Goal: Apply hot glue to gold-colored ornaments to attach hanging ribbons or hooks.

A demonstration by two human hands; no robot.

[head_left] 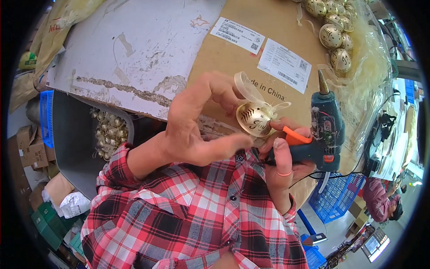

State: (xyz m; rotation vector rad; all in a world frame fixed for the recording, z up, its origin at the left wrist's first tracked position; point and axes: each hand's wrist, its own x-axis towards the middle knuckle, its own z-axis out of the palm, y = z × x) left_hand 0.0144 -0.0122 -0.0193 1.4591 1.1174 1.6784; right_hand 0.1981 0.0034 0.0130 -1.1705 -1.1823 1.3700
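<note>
A shiny gold ball ornament (pixel 252 120) with black lettering and small stars is held up in front of my chest. A sheer cream ribbon bow (pixel 271 107) with a loop sits at its top. My right hand (pixel 286 157) grips a dark teal glue gun (pixel 328 116) with an orange trigger (pixel 296 136), its nozzle pointing away from me. Fingertips of that same hand also touch the ornament's right edge. At the ornament's left side, my left hand (pixel 192 121) has its fingers curved against the edge, while its thumb stretches out below, apart from them.
A cardboard sheet (pixel 215 71) with white labels covers part of the worn white table (pixel 148 31). More gold ornaments (pixel 331 36) lie at the far right by clear plastic. A grey bin (pixel 80 139) holds several ornaments at left. Blue crates (pixel 336 197) stand lower right, near another person (pixel 380 199).
</note>
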